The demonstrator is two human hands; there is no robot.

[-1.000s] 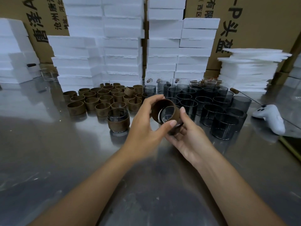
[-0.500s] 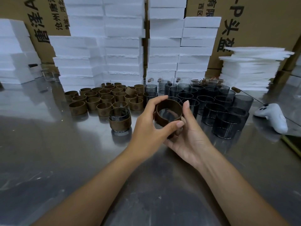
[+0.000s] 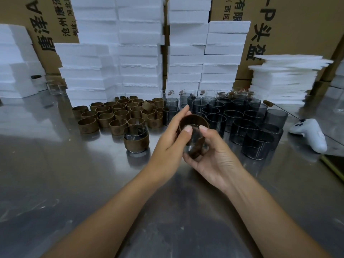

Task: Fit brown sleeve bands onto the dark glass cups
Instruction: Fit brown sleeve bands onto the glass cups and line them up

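Observation:
Above the metal table, both hands hold one dark glass cup with a brown sleeve band round it. My left hand grips the band from the left, thumb on its near rim. My right hand cups the glass from below and the right, its thumb on the rim. A finished cup wearing its band stands on the table left of my hands. Several loose brown bands sit behind it. Several bare dark cups cluster to the right.
White foam blocks are stacked along the back before cardboard boxes. A pile of thin foam sheets stands at the back right. A white game controller lies at the right beside the cups.
The band and cup have tilted and dropped slightly in my hands, and the band now sits further onto the glass. My right thumb has moved onto the rim.

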